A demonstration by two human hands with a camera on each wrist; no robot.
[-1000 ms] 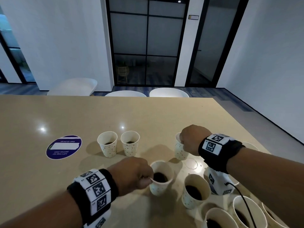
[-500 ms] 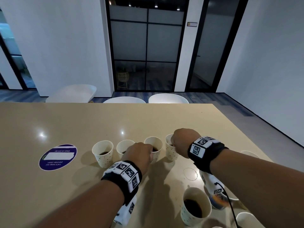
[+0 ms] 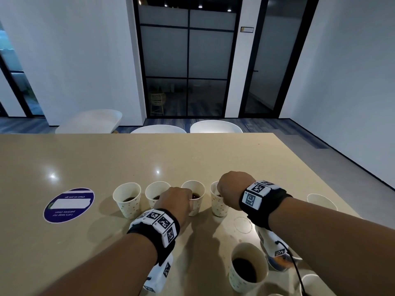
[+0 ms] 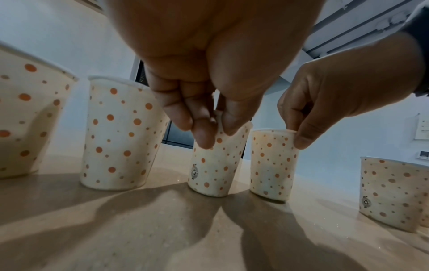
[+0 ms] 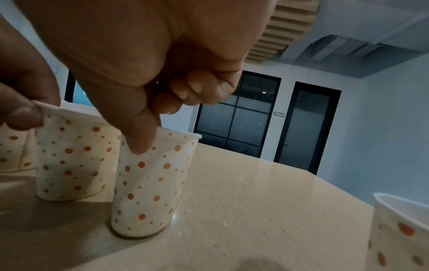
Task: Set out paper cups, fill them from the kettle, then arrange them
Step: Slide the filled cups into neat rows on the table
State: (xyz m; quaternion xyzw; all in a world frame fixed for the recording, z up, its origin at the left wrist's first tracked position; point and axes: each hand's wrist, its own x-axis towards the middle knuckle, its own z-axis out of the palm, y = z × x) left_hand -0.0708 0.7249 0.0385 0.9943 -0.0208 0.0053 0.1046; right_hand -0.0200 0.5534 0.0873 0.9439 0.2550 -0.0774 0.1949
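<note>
Table (image 3: 106, 159): fingers (image 4: 204, 135) pinch cup (image 4: 216, 165) rim.

In the head view, the left hand (image 3: 175, 199) covers the near rim and part of the wall of the third dotted paper cup (image 3: 195, 207) in the row, so the pinch itself cannot be seen there. The right hand (image 3: 232, 189) hides most of the mouth of the fourth dotted paper cup (image 3: 219, 207), and its contents cannot be told. The white cups at the lower right corner (image 3: 316, 285) are cut off by the frame edge. The reversed small print on the round purple sticker (image 3: 68, 205) is too small to read. In the left wrist view, the leftmost dotted cup (image 4: 25, 119) is cut by the edge.
</note>
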